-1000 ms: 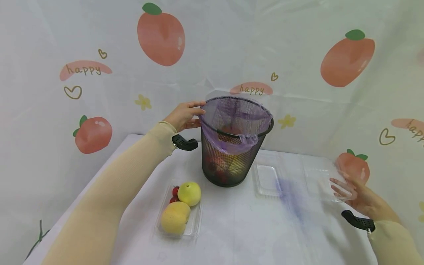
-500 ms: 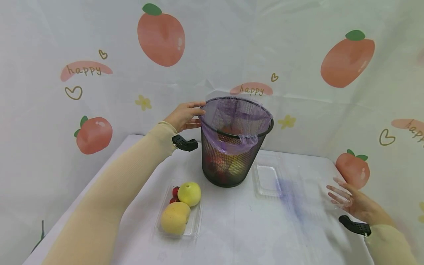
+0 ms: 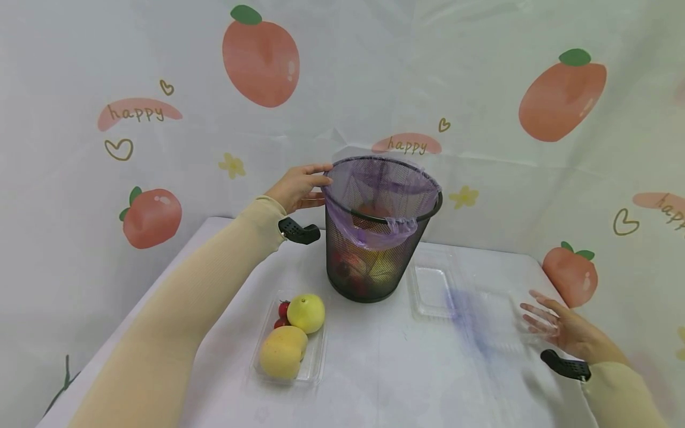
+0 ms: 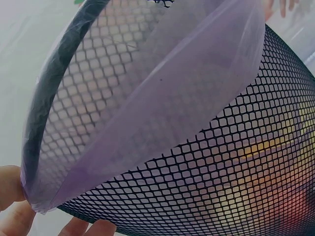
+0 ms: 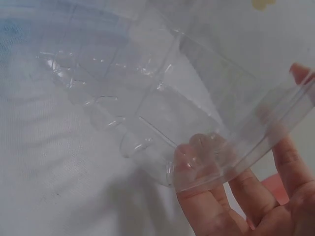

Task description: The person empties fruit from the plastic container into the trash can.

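My left hand point(image 3: 297, 185) touches the outside of a black mesh wastebasket point(image 3: 339, 244) at its left rim, fingers fairly straight. A purple bag point(image 3: 374, 239) lines the basket and folds over the rim; red and yellow fruit shows through the mesh. In the left wrist view, fingertips point(image 4: 102, 228) press against the mesh point(image 4: 236, 128) and rim. On the right, my right hand point(image 3: 569, 327) pinches the edge of a clear plastic box point(image 5: 147, 93), held tilted over the table. Fingers point(image 5: 251, 196) show through its transparent wall.
Left of centre stands a clear tray point(image 3: 316, 371) with a yellow-green fruit point(image 3: 306, 313), a yellow fruit point(image 3: 282, 352) and small red tomatoes point(image 3: 284, 309). Another clear tray point(image 3: 432, 291) lies right of the basket, beside a blue streak point(image 3: 468, 321). A printed cloth point(image 3: 481, 77) hangs behind.
My right hand has shifted a little left and tilted the clear box, which now sits lower over the table. The left hand and the basket have stayed in place.
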The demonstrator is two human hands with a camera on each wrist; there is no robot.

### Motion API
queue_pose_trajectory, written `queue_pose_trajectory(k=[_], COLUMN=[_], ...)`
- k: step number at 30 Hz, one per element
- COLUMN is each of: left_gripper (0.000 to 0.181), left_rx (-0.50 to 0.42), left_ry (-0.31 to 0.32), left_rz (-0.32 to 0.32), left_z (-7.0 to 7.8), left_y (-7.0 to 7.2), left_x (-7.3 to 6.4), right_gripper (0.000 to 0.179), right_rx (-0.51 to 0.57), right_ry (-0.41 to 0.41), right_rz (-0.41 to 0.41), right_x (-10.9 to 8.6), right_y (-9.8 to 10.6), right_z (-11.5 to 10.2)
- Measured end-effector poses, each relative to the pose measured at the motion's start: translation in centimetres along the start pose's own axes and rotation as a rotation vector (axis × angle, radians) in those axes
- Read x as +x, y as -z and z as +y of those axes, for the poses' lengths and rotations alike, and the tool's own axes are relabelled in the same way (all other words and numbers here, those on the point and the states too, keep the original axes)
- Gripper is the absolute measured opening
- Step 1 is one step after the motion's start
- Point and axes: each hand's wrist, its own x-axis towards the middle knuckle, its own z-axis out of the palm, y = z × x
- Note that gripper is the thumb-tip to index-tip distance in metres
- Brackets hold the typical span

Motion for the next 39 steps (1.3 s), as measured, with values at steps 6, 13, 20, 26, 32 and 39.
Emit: queue_pose_trajectory(k=[6, 13, 20, 26, 32, 39], left_gripper=[0.050, 0.050, 0.050, 0.050, 0.050, 0.050], left_rx=[0.002, -0.001, -0.006, -0.002, 0.001, -0.002], left_ry=[-0.002, -0.004, -0.001, 0.001, 0.004, -0.004], left_rz=[-0.005, -0.014, -0.012, -0.007, -0.003, -0.002], left_z=[0.03, 0.05, 0.00, 0.00, -0.05, -0.10], left_y=[-0.02, 0.04, 0.08, 0.08, 0.01, 0.04], left_x=[-0.02, -0.04, 0.09, 0.09, 0.07, -0.01], right_gripper=[0.052, 0.051, 0.045, 0.049, 0.051, 0.052], right_rx=[-0.014, -0.001, -0.029, 0.003, 0.045, 0.036], right_ry=[0.034, 0.006, -0.003, 0.007, 0.002, -0.014], right_rz=[0.084, 0.127, 0.248, 0.174, 0.098, 0.099], right_x=[0.36, 0.44, 0.56, 0.52, 0.50, 0.50], right_y=[1.43, 1.27, 1.04, 1.25, 1.39, 1.41], right_z=[1.20, 0.95, 1.03, 1.18, 1.23, 1.09])
